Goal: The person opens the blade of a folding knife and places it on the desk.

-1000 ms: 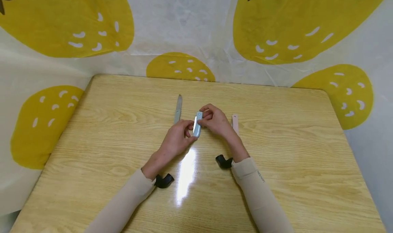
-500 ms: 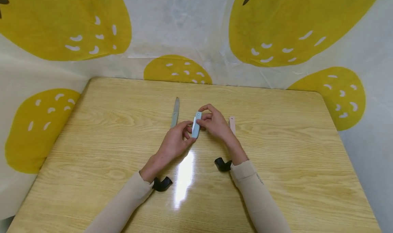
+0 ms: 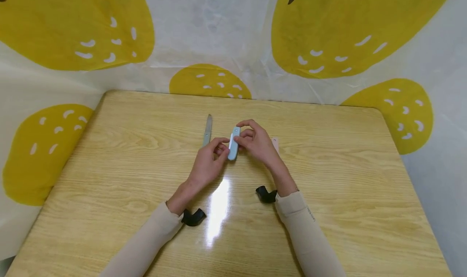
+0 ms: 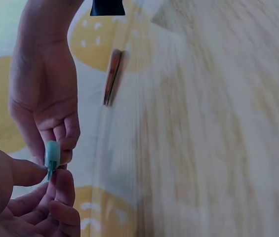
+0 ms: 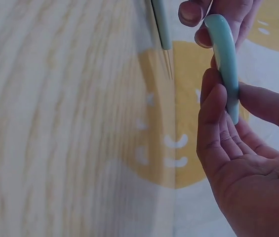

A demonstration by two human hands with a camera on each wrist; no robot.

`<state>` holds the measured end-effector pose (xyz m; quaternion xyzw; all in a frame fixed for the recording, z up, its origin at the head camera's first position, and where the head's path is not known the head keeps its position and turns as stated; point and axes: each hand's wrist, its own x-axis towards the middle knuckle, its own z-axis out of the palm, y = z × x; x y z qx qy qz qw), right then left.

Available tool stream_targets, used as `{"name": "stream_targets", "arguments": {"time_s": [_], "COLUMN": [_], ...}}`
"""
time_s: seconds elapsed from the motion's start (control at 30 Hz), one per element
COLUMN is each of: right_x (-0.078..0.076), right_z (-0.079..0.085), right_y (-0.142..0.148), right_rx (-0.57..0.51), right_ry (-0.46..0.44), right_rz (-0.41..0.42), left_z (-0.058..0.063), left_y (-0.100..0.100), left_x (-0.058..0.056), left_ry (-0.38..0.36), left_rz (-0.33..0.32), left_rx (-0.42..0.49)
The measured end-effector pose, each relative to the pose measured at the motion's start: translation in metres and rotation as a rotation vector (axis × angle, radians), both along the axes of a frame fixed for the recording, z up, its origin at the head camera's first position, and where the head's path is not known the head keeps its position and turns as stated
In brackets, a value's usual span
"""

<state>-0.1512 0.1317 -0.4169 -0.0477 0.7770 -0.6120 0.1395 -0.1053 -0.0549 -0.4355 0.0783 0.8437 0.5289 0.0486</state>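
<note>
Right hand (image 3: 258, 145) gripping a pale blue folding knife (image 3: 234, 149), left hand (image 3: 207, 162) pinching its blade (image 3: 231, 140), another knife (image 3: 207, 130) lying on the worktop (image 3: 346, 179)

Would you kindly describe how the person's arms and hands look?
The left hand and right hand are bare. The left sleeve and right sleeve are beige; the right bears a small dark marking. A curved black piece sticks out at each wrist.
</note>
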Motion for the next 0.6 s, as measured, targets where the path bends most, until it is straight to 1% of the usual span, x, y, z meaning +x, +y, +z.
{"name": "stream_targets", "arguments": {"time_s": [0.17,0.33,0.5,0.6], "right_x": [0.0011,0.0017,0.0031,0.0043], "right_z": [0.0033,0.0044,0.0061,0.0069], "right_y": [0.0002,0.0007,0.0001,-0.0007], "right_rx": [-0.007,-0.043,-0.071,-0.069], "right_ry": [0.02,0.026,0.035,0.033], "right_rz": [-0.014,-0.014,-0.011,-0.014], "left_z": [0.0025,0.0048,0.0059,0.0063], "left_y": [0.0003,0.0003,0.0006,0.0004], "left_x": [-0.0012,-0.0016,-0.0018,-0.0019], "left_ry": [0.017,0.015,-0.03,-0.059], "left_rz": [0.008,0.018,0.023,0.018], "left_rx": [0.019,0.033,0.061,0.079]}}
